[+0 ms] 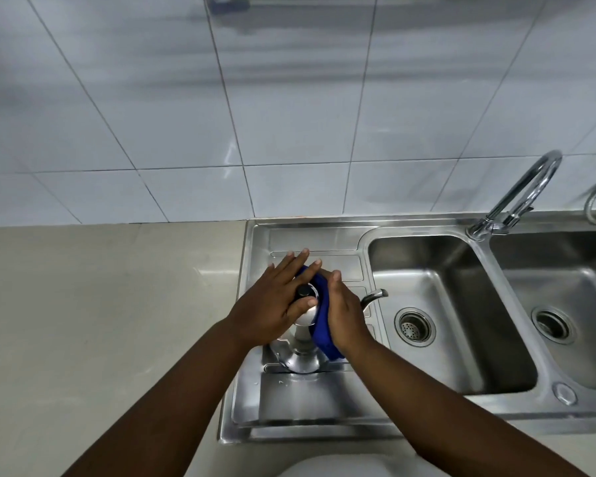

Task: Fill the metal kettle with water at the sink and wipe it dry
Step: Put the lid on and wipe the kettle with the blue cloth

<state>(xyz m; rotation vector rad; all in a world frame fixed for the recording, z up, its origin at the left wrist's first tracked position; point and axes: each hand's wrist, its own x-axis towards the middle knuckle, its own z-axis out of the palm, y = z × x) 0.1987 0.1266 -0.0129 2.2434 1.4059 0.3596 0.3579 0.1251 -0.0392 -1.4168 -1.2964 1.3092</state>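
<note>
The metal kettle (301, 356) stands upright on the ribbed drainboard at the left of the sink (427, 339), its polished body largely covered. Its black lid knob (303, 290) faces up and its curved spout (374, 297) points right toward the basin. A blue cloth (324, 325) lies against its right side.

Metal kettle (301, 352) stands on sink drainboard (310, 404), spout toward basin (437, 304). My left hand (272, 304) steadies its lid; my right hand (346, 313) presses blue cloth (324, 325) against its side.
</note>
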